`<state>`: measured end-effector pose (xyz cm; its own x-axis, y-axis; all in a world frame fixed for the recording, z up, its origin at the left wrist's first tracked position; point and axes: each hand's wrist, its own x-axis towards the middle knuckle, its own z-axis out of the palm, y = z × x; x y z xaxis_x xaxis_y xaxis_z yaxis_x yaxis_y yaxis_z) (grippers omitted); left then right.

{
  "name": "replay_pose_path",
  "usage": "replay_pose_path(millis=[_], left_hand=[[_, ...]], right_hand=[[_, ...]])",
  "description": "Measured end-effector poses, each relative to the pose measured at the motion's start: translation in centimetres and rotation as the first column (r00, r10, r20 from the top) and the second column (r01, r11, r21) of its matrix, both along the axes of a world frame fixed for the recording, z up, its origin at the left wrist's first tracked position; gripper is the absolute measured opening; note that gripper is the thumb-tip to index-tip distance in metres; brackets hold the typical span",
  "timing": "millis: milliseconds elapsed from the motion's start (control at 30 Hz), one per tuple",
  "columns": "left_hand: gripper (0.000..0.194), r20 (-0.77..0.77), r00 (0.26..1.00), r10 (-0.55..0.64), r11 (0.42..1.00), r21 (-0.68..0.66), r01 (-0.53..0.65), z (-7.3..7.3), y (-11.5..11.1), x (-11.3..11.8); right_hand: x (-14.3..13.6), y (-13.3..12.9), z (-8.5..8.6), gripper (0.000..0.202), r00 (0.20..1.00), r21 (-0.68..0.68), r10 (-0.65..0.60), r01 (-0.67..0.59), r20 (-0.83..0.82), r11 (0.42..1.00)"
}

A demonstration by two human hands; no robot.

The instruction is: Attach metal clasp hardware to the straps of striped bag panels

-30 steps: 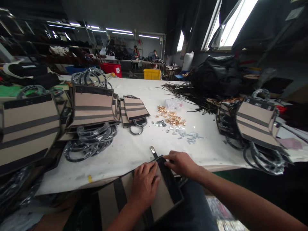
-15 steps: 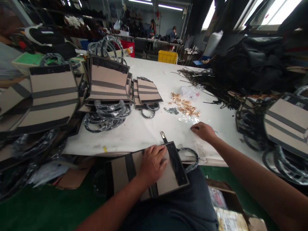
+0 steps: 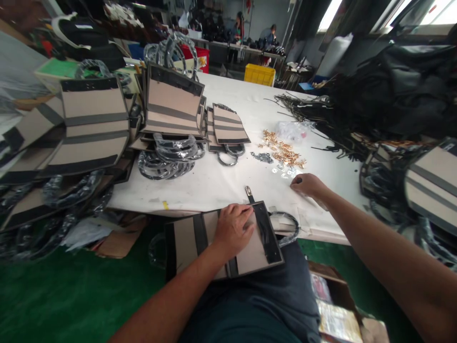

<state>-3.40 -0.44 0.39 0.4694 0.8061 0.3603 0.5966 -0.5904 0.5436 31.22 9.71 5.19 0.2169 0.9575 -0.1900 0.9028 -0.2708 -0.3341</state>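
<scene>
Across my lap and the table's front edge lies an opened-out handbag body point(image 3: 250, 245), beige inside with dark bands and a black end strip. A plastic-wrapped handle point(image 3: 291, 228) sticks out at its right, and a short strap with a gold clasp point(image 3: 248, 191) points away from its far edge. My left hand point(image 3: 233, 228) rests flat on the beige lining, fingers extended. On the white table my right hand point(image 3: 309, 185) has its fingertips pinched together, just in front of small shiny plates point(image 3: 284, 171). Whatever is between those fingertips is too small to make out.
Gold metal fittings point(image 3: 287, 156) and small grey pieces point(image 3: 262, 157) lie beyond my right hand. Stacked bag bodies point(image 3: 94, 107) stand at left, others point(image 3: 433, 176) at right. Black straps point(image 3: 335, 138) spread at the back right. A carton point(image 3: 332, 286) sits below the table.
The view has shifted, so the table and bags appear higher and further right. My left hand stays on the handbag body. My right hand remains pinched near the small plates.
</scene>
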Motion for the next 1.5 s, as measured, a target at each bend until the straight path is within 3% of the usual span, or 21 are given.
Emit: replay_pose_path(millis=[67,167,233,333,467,767,1033,1267,1400,1500], left_hand=[[0.044,0.001,1.0,0.004,1.0,-0.001,-0.004,0.0,0.0,0.0],[0.044,0.003,1.0,-0.001,1.0,-0.006,0.001,-0.1,0.1,0.0],[0.044,0.002,1.0,-0.001,1.0,-0.007,0.001,-0.2,0.1,0.0],[0.044,0.004,1.0,0.01,1.0,-0.004,-0.01,-0.2,0.1,0.1],[0.039,0.029,1.0,0.012,1.0,-0.004,-0.011,0.0,0.0,0.1],[0.035,0.088,0.995,0.046,0.999,-0.009,-0.046,0.3,0.0,0.3],[0.029,0.099,0.99,0.101,0.995,-0.018,-0.1,0.6,0.1,0.8],[0.013,0.05,0.985,0.165,0.986,-0.002,-0.165,0.2,0.6,1.7],[0.01,0.041,0.983,0.179,0.984,0.0,-0.18,0.2,1.0,2.1],[0.008,0.072,0.979,0.193,0.981,-0.004,-0.193,0.3,1.3,2.3]], right_hand=[[-1.0,-0.8,0.8,0.015,1.0,0.02,0.011,-0.011,-0.026,1.0],[-3.8,-2.5,2.5,0.026,0.97,-0.009,0.07,-0.074,-0.233,0.997],[-6.4,-3.7,3.6,0.031,0.898,-0.047,0.165,-0.202,-0.408,0.978],[-10.3,-4.9,4.4,0.026,0.796,-0.058,0.342,-0.425,-0.498,0.903],[-13.0,-4.9,3.8,0.026,0.776,-0.073,0.433,-0.519,-0.459,0.852],[-14.0,-4.0,3.9,0.028,0.753,-0.051,0.62,-0.644,-0.221,0.764],[-13.7,-3.7,3.5,0.027,0.754,-0.065,0.631,-0.65,-0.183,0.757],[-14.0,-4.0,2.4,0.019,0.802,-0.017,0.593,-0.595,-0.073,0.803],[-13.5,-4.5,2.6,0.011,0.827,0.058,0.529,-0.529,-0.189,0.847],[-13.0,-5.4,4.1,0.01,0.847,0.198,0.377,-0.324,-0.374,0.925]])
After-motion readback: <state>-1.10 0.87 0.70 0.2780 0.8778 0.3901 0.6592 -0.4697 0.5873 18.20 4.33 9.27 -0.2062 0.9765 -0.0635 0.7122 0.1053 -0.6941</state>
